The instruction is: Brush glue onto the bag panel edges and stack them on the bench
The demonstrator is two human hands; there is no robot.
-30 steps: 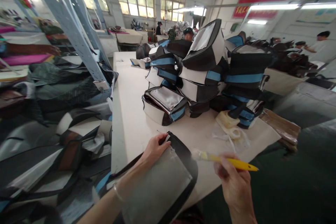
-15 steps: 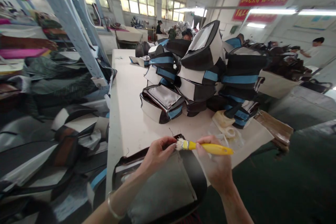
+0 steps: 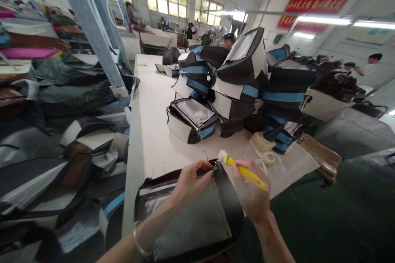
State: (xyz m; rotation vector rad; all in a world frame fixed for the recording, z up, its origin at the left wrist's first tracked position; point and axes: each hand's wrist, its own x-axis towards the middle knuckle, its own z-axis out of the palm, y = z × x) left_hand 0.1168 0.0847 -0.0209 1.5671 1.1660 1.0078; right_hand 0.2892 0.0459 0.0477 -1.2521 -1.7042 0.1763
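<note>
A yellow-handled paintbrush (image 3: 248, 176) is held in my right hand (image 3: 253, 193), its pale bristles at the far corner of a bag piece (image 3: 191, 218). This dark-edged piece with a grey panel lies at the near end of the table. My left hand (image 3: 193, 183) reaches across it, thumb and fingers pinched on the edge near the bristles. A bracelet (image 3: 139, 238) circles the left wrist. Loose threads stick up by the corner. Beyond the brush, a yellowish glue-stained container (image 3: 262, 148) stands on clear plastic.
Stacks of black, white and blue bag pieces (image 3: 236, 104) rise on the white table (image 3: 151, 131). More pieces (image 3: 89, 148) are heaped at left, beside a grey metal post (image 3: 89, 28). Cardboard (image 3: 321, 154) juts out at right. Several people work in the background.
The brush has moved slightly right and away from me, its handle now tilting more steeply toward me. My left hand stays at the edge of the bag piece, with its fingers slightly shifted.
</note>
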